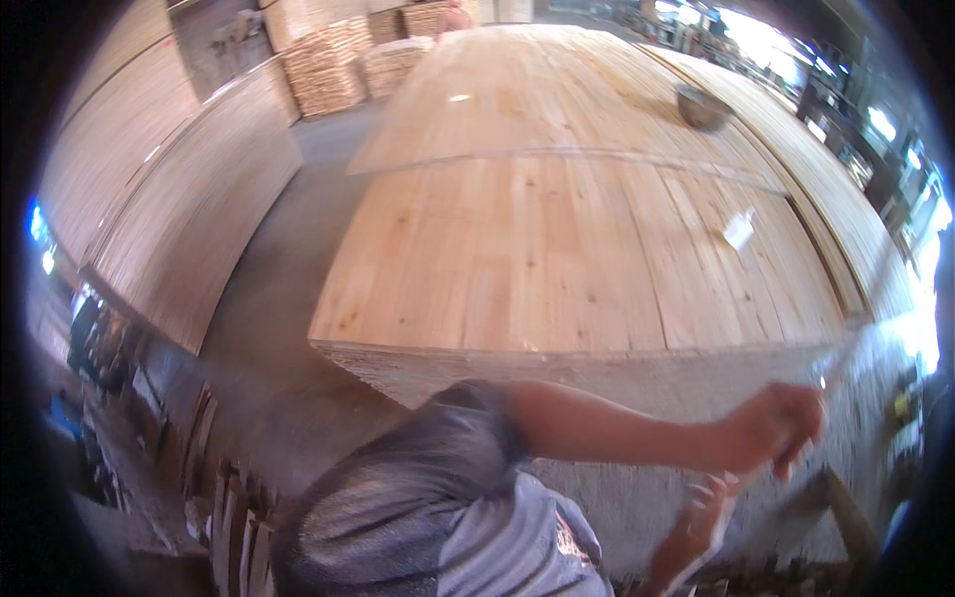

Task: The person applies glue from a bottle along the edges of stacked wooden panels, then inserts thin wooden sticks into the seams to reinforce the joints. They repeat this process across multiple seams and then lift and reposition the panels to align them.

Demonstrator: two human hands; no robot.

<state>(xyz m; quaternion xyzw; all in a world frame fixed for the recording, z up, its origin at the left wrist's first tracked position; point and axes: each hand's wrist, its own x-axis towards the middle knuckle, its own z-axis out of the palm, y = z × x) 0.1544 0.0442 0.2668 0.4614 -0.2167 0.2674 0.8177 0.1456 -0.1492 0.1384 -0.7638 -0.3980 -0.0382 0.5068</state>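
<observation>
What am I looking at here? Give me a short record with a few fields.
place: workshop with tall stacks of wooden boards
main stack: pale board stack, its edge in front of the person
on the stack: dark bowl far back, small white scrap to the right
left hand: left hand, blurred, reaching across by the stack's near right corner; grip unclear
right hand: right hand, blurred, low by the stack's side

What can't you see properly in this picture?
Head view, three things:
- The hand lower right: motion blur hides what it grips.
- The other hand below it: blurred, fingers unclear.
- The round dark thing on the far wood panels: too small and smeared to tell.
</observation>
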